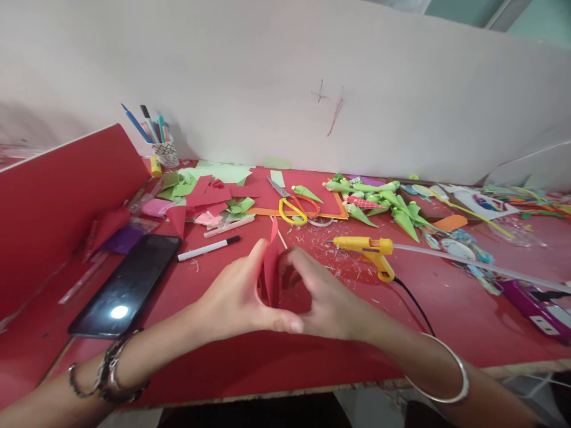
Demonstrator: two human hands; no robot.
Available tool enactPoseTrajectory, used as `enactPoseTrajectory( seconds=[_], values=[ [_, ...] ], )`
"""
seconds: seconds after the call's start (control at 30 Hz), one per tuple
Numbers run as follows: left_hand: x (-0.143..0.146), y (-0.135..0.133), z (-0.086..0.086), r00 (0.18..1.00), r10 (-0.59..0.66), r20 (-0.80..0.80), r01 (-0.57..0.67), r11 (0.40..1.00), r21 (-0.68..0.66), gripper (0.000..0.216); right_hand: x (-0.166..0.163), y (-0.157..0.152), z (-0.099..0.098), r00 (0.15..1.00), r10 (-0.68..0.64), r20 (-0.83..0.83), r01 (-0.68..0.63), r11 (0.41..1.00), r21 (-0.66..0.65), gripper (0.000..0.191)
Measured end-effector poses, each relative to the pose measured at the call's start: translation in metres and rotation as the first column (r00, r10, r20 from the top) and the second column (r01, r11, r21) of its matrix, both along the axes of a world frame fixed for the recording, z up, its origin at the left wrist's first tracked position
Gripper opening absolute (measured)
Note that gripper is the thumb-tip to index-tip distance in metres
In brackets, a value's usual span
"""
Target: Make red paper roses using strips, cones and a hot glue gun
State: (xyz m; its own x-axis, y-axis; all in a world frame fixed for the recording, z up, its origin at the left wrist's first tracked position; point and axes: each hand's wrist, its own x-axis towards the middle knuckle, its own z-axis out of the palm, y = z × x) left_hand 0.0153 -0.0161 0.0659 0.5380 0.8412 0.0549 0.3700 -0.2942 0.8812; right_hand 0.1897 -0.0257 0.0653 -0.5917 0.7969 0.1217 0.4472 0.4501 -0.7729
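Red sheet-paper piece (271, 261), seen nearly edge-on, stands upright between the two hands above the near middle of the worktop (312, 365). The left hand (236, 291) appears clamped on it, thumb and fingers curving round its lower part; the right hand (332, 300) is curled close beside it, but whether that grip touches the paper cannot be told. The two thumbs meet or overlap in front. Handling, judged by eye: very light, thin, with some spring, not slippery, easily creased or torn; best pinched softly near an edge, flat of the fingers rather than the nails. Surface: smooth, red, littered with fine pale shreds around a yellow glue gun (368, 249), which has a long translucent stick at its rear and a black cord. Beyond the hands lie yellow-and-orange-handled metal scissors (285, 194), with a heap of pale-green paper cones (404, 219) to their right. To the left, a black smartphone (129, 285) reflects a bright spot near a white, black-capped marker (205, 249). Room: a plain whitish wall (245, 77) backs the worktop, bearing two small scribbled marks.
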Motion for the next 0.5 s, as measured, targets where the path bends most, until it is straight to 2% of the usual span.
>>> enactPoseTrajectory(
  seconds=[0.1,0.23,0.5],
  values=[
    [0.0009,-0.0015,-0.0003,0.999,-0.008,0.033,0.009,1.000,-0.029,0.056,-0.0011,0.0000,-0.0012,1.000,-0.005,-0.004,0.005,1.000,0.029,0.047],
    [0.0012,-0.0045,0.0033,0.998,0.030,0.052,-0.030,1.000,-0.001,0.059,-0.0005,0.0008,-0.0024,0.999,-0.023,-0.040,0.024,0.999,0.031,0.044],
    [-0.0068,-0.0012,0.0027,0.996,-0.052,0.068,0.052,0.999,0.004,0.040,0.0030,-0.0005,0.0009,0.999,0.006,-0.033,-0.007,1.000,-0.020,0.043]
  ],
)
